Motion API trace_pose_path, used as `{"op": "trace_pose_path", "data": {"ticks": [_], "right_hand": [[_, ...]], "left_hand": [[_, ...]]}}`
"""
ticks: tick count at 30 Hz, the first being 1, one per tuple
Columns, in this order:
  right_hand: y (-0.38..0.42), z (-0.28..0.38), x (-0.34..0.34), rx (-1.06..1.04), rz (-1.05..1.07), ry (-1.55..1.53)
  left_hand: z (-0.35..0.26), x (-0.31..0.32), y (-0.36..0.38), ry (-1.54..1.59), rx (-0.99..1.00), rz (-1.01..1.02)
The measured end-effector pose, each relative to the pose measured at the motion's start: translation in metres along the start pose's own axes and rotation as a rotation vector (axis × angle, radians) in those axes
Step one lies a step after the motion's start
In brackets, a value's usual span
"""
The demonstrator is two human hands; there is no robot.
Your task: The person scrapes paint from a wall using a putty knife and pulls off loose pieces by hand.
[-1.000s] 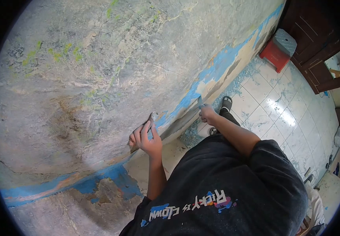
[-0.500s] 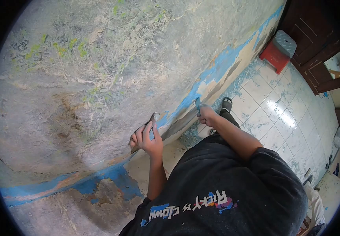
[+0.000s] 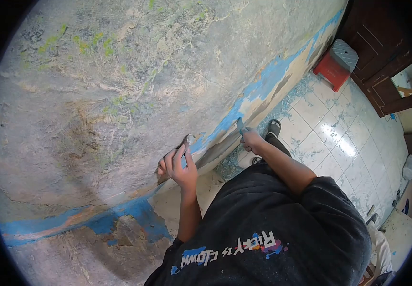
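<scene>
My right hand (image 3: 252, 138) is closed around the handle of a scraper (image 3: 240, 124). The scraper's narrow blade meets the blue paint strip (image 3: 251, 90) low on the wall. Further left, my left hand (image 3: 180, 167) is against the wall (image 3: 134, 95) with its fingers bent. Between its fingertips and thumb shows a small dark piece with a pale, rounded end (image 3: 190, 139), whose kind I cannot make out. Grey, rough plaster with green specks covers most of the wall, and blue paint with ragged edges runs along its lower part.
Paint flakes lie scattered over the white floor tiles (image 3: 306, 117). A red stool with a grey top (image 3: 335, 66) stands by the wall's far end, beside a dark wooden cabinet (image 3: 382, 52). My sandalled foot (image 3: 274, 127) is close to the wall's base. A white bag (image 3: 410, 167) sits at right.
The view has shifted slightly. Both hands keep nearly the same places on the wall, and the scraper stays in my right hand.
</scene>
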State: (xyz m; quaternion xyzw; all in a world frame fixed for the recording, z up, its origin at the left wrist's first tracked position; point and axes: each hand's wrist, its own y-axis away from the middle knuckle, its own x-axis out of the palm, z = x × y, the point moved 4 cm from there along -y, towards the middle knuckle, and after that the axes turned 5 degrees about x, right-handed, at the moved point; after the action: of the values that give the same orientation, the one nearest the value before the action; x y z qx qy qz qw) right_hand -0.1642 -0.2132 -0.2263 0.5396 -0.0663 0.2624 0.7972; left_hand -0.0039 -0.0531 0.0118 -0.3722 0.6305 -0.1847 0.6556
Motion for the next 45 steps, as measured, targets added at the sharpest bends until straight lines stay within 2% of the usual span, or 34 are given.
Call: {"op": "trace_pose_path", "data": {"ticks": [2, 5, 8, 11, 14, 20, 23, 26, 29, 32, 35, 38, 41, 45], "right_hand": [[0.008, -0.001, 0.003, -0.034, 0.002, 0.041], [-0.025, 0.001, -0.022, 0.036, -0.048, 0.106], [-0.003, 0.002, -0.005, 0.002, 0.042, -0.008], [0.009, 0.001, 0.004, -0.03, 0.017, -0.003], [-0.053, -0.007, -0.032, 0.092, -0.037, 0.06], [0.027, 0.013, 0.011, -0.057, -0.009, 0.012], [-0.004, 0.008, -0.007, 0.071, 0.022, -0.008], [0.051, 0.035, 0.039, -0.06, 0.118, -0.127], [0.076, 0.045, 0.049, 0.011, 0.026, -0.142], [-0.007, 0.018, 0.007, 0.044, 0.011, -0.199], [0.067, 0.04, 0.036, -0.014, 0.052, -0.14], [0.074, 0.035, 0.038, -0.06, 0.049, -0.045], [-0.006, 0.016, -0.003, -0.002, 0.021, -0.087], [0.049, 0.033, 0.027, -0.055, 0.048, -0.025]], "left_hand": [[0.002, 0.0, 0.001, 0.012, -0.005, 0.009], [-0.004, -0.002, 0.0, 0.016, -0.015, 0.002], [0.001, 0.0, -0.002, 0.011, -0.009, -0.006], [0.0, -0.002, 0.001, 0.009, -0.012, 0.013], [-0.007, -0.005, -0.002, 0.014, -0.018, 0.002], [-0.004, -0.003, -0.002, 0.02, -0.015, 0.001], [-0.006, -0.004, 0.001, -0.013, -0.01, -0.004], [-0.003, 0.003, -0.01, -0.01, 0.006, -0.028], [-0.009, -0.003, -0.005, -0.013, -0.013, -0.018], [-0.007, -0.002, -0.006, -0.006, -0.023, -0.029], [-0.002, 0.004, -0.009, -0.004, -0.012, -0.052], [-0.003, -0.003, -0.001, -0.011, -0.021, -0.034], [-0.006, 0.001, -0.002, -0.018, -0.034, -0.042], [0.001, 0.005, 0.002, -0.017, -0.02, -0.051]]}}
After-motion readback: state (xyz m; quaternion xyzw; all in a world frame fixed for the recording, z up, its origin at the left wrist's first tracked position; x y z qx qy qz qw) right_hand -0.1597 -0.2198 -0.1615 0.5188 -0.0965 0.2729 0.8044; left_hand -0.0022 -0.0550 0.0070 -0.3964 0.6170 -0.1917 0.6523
